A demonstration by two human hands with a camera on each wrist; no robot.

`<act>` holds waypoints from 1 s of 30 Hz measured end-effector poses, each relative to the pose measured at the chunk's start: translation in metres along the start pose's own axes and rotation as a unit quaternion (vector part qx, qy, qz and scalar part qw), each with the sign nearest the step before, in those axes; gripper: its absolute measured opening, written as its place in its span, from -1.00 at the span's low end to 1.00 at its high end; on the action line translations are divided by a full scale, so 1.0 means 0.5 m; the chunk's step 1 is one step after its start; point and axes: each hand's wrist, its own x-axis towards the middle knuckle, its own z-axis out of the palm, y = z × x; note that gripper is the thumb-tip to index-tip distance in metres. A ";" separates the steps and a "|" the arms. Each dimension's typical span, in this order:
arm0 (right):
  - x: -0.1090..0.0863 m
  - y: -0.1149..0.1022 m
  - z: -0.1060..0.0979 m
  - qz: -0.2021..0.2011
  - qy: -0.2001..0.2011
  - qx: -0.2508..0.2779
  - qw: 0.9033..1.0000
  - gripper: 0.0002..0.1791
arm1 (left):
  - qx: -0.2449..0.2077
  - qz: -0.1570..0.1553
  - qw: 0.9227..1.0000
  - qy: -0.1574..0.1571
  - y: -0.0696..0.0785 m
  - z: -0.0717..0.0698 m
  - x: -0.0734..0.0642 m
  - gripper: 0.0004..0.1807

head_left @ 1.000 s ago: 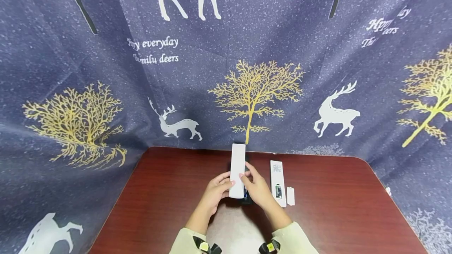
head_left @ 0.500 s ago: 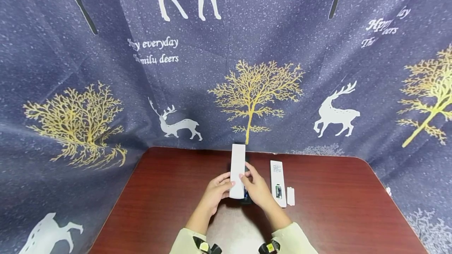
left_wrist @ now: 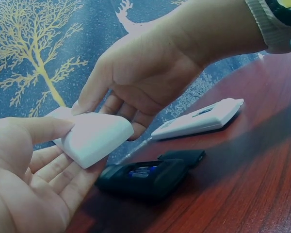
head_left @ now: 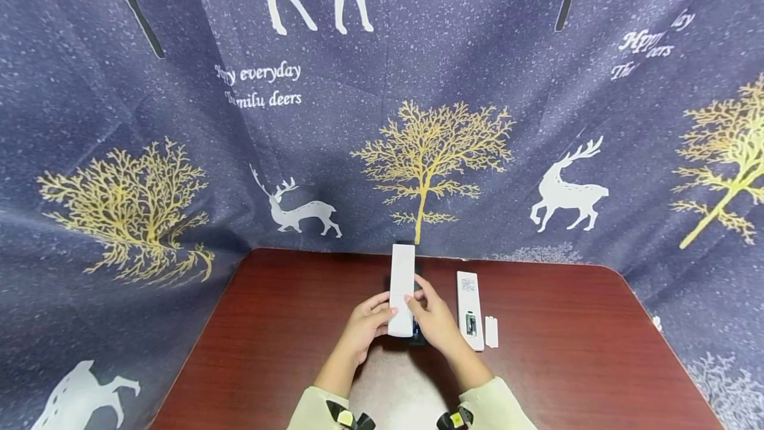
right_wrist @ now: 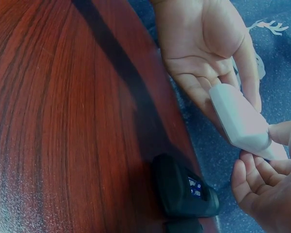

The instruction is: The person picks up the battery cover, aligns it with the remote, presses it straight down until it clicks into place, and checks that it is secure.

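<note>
Held white remote (head_left: 402,277): held raised above the table (head_left: 555,324), near the middle of its far edge; the narrow far end is pointed toward that edge, and a faint line is seen across the upper face.

Left hand (head_left: 368,317): closed lightly on the left side of the remote's near half; the thumb is laid on top, the fingers are tucked underneath, and the palm is turned upward and inward.

Right hand (head_left: 437,318): closed lightly on the right side, a little farther along; the thumb tip is set on the upper face by the line, and the fingers are bent around the far right side and below.

Forearms: angled inward toward each other, with pale sleeves (head_left: 500,403) and black bands (head_left: 456,418) worn at the cuffs.

Black remote (left_wrist: 140,179): laid on the table beneath the held one, with blue batteries (left_wrist: 143,171) exposed; a small black piece (left_wrist: 189,156) is seen just beside it.

Second white remote (head_left: 467,297): laid toward the far right corner, its battery bay uncovered near the near end.

White cover (head_left: 491,332): placed just right of that bay.

Backdrop (head_left: 334,125): dark blue cloth, printed with deer and golden trees, hung beyond the far edge.
</note>
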 end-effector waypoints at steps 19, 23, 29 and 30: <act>-0.001 0.001 -0.001 0.002 -0.004 -0.004 1.000 -0.36 | 0.003 -0.003 1.000 0.004 -0.003 -0.001 0.002 -0.41; -0.002 0.002 -0.001 0.002 -0.004 -0.005 1.000 -0.36 | 0.000 -0.002 1.000 0.004 -0.002 0.000 0.000 -0.40; -0.002 0.002 -0.001 -0.001 -0.002 -0.003 1.000 -0.36 | 0.001 0.001 1.000 0.003 -0.002 0.001 -0.001 -0.40; -0.002 0.002 0.000 -0.001 -0.002 -0.003 1.000 -0.36 | 0.001 0.001 1.000 0.004 -0.002 0.001 -0.001 -0.40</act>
